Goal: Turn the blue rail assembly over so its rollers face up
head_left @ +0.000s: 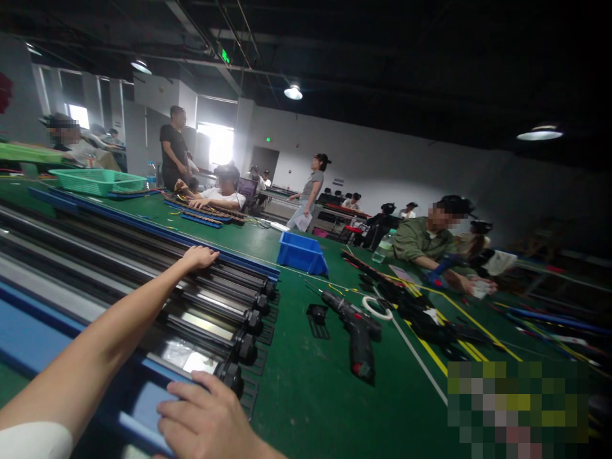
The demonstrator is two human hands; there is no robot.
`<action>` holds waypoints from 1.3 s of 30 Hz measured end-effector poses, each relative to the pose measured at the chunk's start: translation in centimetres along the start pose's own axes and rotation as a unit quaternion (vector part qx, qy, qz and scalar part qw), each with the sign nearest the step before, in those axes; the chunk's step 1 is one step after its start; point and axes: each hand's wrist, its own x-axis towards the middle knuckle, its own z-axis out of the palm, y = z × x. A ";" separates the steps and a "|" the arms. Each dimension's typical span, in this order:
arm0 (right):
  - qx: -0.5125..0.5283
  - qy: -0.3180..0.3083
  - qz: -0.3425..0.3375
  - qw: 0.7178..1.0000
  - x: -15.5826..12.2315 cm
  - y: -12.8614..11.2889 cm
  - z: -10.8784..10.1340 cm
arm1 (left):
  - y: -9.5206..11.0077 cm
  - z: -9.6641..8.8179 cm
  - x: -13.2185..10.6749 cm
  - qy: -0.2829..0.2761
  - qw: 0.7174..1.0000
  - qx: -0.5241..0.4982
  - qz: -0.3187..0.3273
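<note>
My left hand (198,257) reaches across a row of long dark and silver rails (198,299). Its fingers are bent together over one of the far rails, and their undersides are hidden. Nearer to me, my right hand (208,414) lies with its fingers spread at the rails' near right end, touching or just above a blue edge strip (148,433). Black end caps with round knobs (246,349) sit on the rail ends, and flat slotted tabs stick out beyond them. Something clear and shiny (179,354) lies between the near rails.
On the green table (296,395), a cordless drill (356,335), a loose black end cap (318,313), a white tape ring (377,308) and a blue bin (302,253) lie to the right. Cables and a co-worker (425,236) are beyond. A green basket (98,183) stands far left.
</note>
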 end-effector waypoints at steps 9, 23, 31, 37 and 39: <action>-0.004 -0.006 -0.014 1.000 0.2 -0.5 -0.9 | -0.6 -0.3 -1.4 -0.001 1.000 0.006 -0.026; -0.022 0.042 -0.025 0.999 0.4 -3.0 1.0 | -0.8 -1.1 -5.0 0.001 0.999 0.008 -0.047; -0.033 0.039 -0.022 0.998 0.1 -3.8 2.8 | -1.1 -1.2 -5.8 -0.006 0.999 0.017 -0.033; -0.045 0.062 -0.031 0.997 0.4 -4.2 3.8 | -1.1 -1.2 -6.5 -0.002 1.000 0.024 -0.020; -0.046 0.054 -0.029 0.997 0.7 -4.4 3.7 | -1.0 -1.3 -6.7 -0.001 1.000 0.024 -0.019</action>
